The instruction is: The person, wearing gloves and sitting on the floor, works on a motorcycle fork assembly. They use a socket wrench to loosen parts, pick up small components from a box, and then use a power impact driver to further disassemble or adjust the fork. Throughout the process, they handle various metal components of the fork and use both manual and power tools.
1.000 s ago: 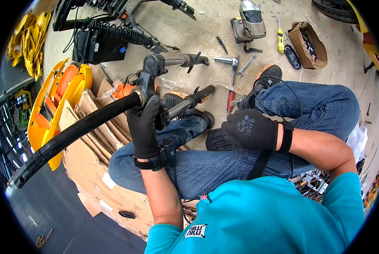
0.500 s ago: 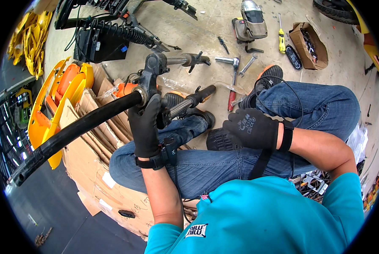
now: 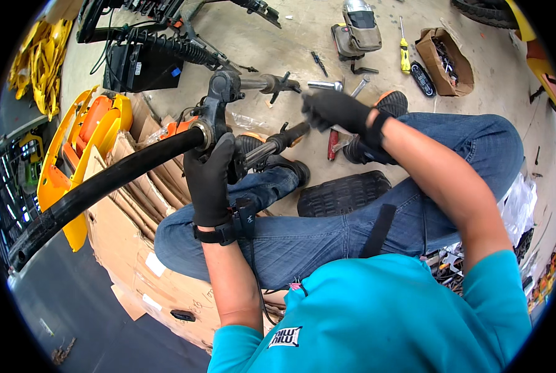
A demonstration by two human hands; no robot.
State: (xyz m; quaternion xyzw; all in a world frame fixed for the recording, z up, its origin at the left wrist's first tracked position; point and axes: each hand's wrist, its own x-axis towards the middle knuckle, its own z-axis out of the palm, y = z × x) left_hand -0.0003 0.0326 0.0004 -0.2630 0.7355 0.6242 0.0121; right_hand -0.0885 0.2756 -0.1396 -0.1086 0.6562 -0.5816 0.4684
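A front fork with a long black steering tube [image 3: 104, 183] lies across my left side. Its clamp [image 3: 221, 93] joins two fork legs, the far leg [image 3: 262, 83] and the near leg [image 3: 272, 147]. My left hand [image 3: 208, 180], in a black glove, is closed around the fork just below the clamp. My right hand [image 3: 337, 112], also gloved, hangs above the floor close to the near leg's end; its fingers look bent but are blurred. Beneath it lies a ratchet wrench with a red handle [image 3: 332, 144], partly covered by the hand.
On the floor ahead are an impact wrench [image 3: 360, 31], a yellow screwdriver [image 3: 404, 55], a spanner [image 3: 360, 85] and a cardboard box [image 3: 446, 65] of small parts. Flattened cardboard [image 3: 129, 248] and yellow body panels [image 3: 73, 168] are at left. A black ribbed pad [image 3: 343, 193] lies between my legs.
My right hand has moved from above my lap forward and left, over the ratchet wrench, uncovering the black pad. My left hand keeps its hold on the fork.
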